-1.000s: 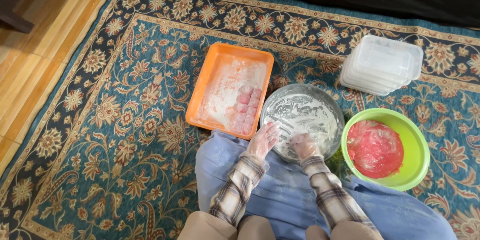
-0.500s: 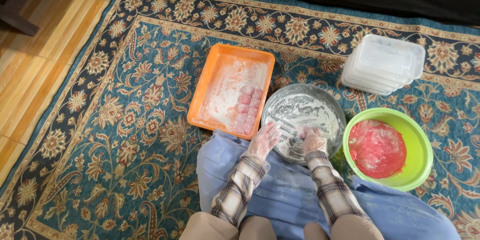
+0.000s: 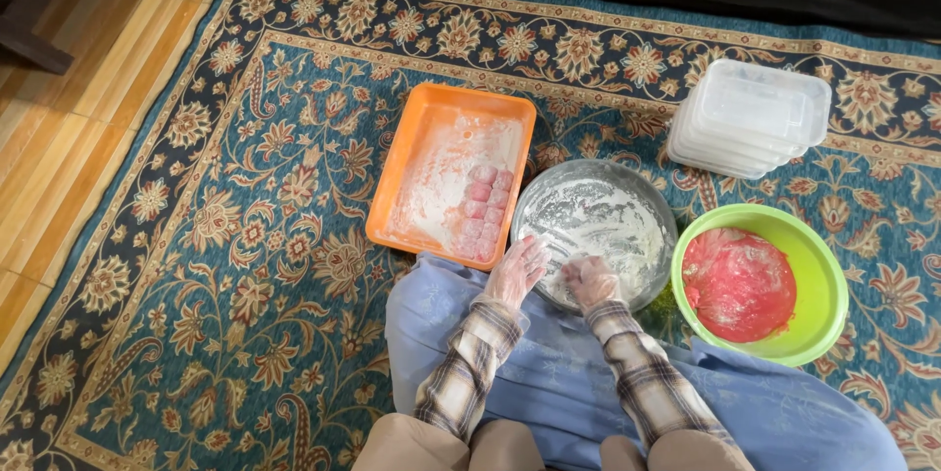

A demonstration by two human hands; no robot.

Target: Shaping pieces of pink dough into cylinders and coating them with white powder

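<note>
**Working floured dough over a patterned rug**

Kneeling on a pale blue cloth (image 3: 549, 383) spread on the floor, the person reaches forward in plaid sleeves. Under the cloth lies a teal rug (image 3: 245, 265) with floral patterns, and wooden floorboards (image 3: 59, 167) show at the far left.

Both hands wear thin clear gloves dusted white. The left hand (image 3: 517, 270) rests on the near rim of a round metal bowl (image 3: 595, 231), fingers loosely spread. The right hand (image 3: 590, 282) sits just beside it at the same rim, fingers curled together; whether they pinch anything I cannot tell.

The bowl holds white flour, streaked and scraped. Just right of it stands a green bowl (image 3: 814, 319) of pink-red dough (image 3: 738, 283). Left of the metal bowl, an orange tray (image 3: 407, 187) carries flour and rows of small pink pieces (image 3: 482, 206). Farther off, stacked clear plastic containers (image 3: 750, 116).
</note>
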